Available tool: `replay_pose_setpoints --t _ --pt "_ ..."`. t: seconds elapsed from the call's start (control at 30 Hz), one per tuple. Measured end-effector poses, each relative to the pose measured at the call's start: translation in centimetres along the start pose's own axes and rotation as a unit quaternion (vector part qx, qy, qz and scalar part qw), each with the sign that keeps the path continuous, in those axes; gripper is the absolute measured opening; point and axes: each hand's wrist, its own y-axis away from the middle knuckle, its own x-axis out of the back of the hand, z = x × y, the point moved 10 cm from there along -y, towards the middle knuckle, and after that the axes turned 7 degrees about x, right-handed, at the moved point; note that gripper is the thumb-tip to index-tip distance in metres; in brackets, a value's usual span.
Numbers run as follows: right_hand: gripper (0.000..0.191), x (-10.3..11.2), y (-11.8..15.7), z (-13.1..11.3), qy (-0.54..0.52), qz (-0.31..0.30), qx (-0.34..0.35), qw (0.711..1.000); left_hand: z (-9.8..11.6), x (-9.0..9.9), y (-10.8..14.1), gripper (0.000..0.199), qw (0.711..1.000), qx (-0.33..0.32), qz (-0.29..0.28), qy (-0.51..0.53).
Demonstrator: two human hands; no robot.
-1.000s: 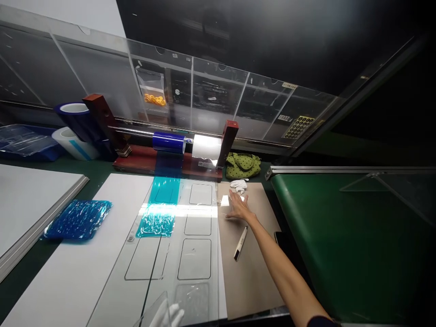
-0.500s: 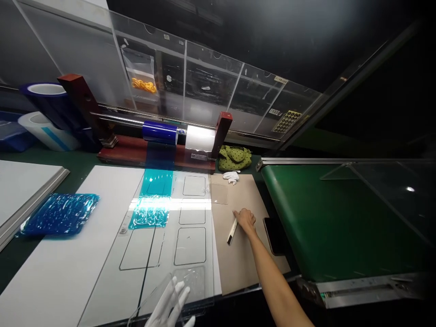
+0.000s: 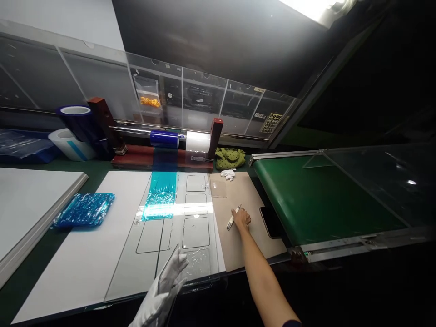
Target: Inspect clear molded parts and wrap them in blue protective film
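My left hand [image 3: 170, 277], in a white glove, is at the bottom middle, above the front edge of a clear sheet with black-outlined rectangles [image 3: 150, 281]. It grips a thin clear panel [image 3: 167, 269], tilted and seen nearly edge-on. My right hand [image 3: 242, 219] is bare and closed around a slim cream utility knife [image 3: 230, 223] over the brown board [image 3: 235, 254]. A thin tip shows past the fingers. Left of it, a teal film strip [image 3: 162, 184] runs down from a blue film roll [image 3: 164, 139] onto the clear sheet.
A phone [image 3: 270, 222] lies right of the board, beside a green conveyor belt [image 3: 327, 200]. Behind are a crumpled white cloth [image 3: 228, 174] and green pouch [image 3: 230, 158]. A stack of blue film-covered pieces [image 3: 85, 210] sits left; a red wooden roll stand [image 3: 136, 156] spans the back.
The view has shifted, so the bench appears lower down the slope and further right. My left hand has turned the clear panel more upright. My right hand has picked the knife up into its fingers.
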Motion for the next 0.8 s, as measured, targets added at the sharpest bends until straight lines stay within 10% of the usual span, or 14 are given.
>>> replay_pose_setpoints --t 0.33,0.53,0.8 --pt "0.037 -0.4 10.4 2.5 -0.309 -0.010 0.094 0.946 6.0 -2.5 5.3 0.103 0.975 -0.125 -0.091 -0.158" --pt "0.035 4.4 26.3 0.2 -0.483 -0.110 0.345 0.797 8.4 -8.9 11.2 0.109 0.875 -0.273 -0.062 -0.396" --pt "0.061 8.7 38.1 8.1 -0.396 -0.164 0.369 0.825 5.6 -17.5 19.0 0.116 0.837 -0.315 -0.113 -0.433"
